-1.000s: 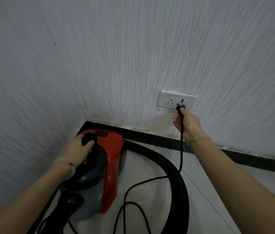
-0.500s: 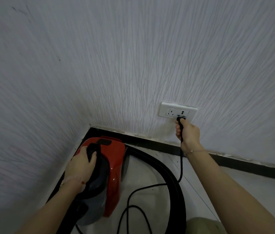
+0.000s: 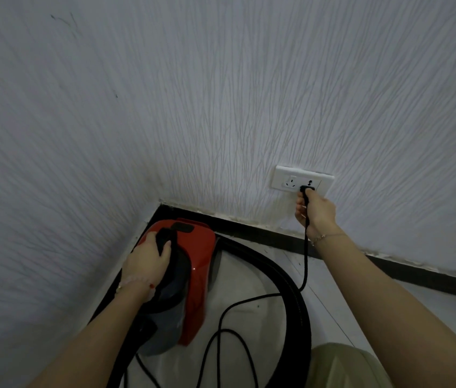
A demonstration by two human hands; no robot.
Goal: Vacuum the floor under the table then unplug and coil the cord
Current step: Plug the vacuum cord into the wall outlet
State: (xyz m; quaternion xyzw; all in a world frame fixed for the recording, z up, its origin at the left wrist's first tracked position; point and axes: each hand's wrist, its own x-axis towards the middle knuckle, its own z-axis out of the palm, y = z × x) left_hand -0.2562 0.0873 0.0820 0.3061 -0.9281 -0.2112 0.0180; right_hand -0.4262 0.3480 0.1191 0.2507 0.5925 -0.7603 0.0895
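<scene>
A red and grey canister vacuum (image 3: 196, 278) sits on the floor in the room corner. My left hand (image 3: 147, 260) grips its black handle on top. The black plug (image 3: 306, 189) sits at the right socket of the white wall outlet (image 3: 285, 177). My right hand (image 3: 316, 212) is closed on the black cord (image 3: 305, 264) just below the plug. From there the cord hangs down and loops over the floor at the bottom centre. The thick black hose (image 3: 285, 278) curves from the vacuum toward the lower edge.
Two textured white walls meet at the corner, with a dark skirting board (image 3: 417, 273) along their base. Pale floor tiles (image 3: 431, 309) spread to the right. My knee in olive cloth (image 3: 341, 365) shows at the bottom right.
The view has tilted up, so the outlet and vacuum sit lower in frame. My left hand has shifted along the handle. My right hand stays on the cord at the outlet.
</scene>
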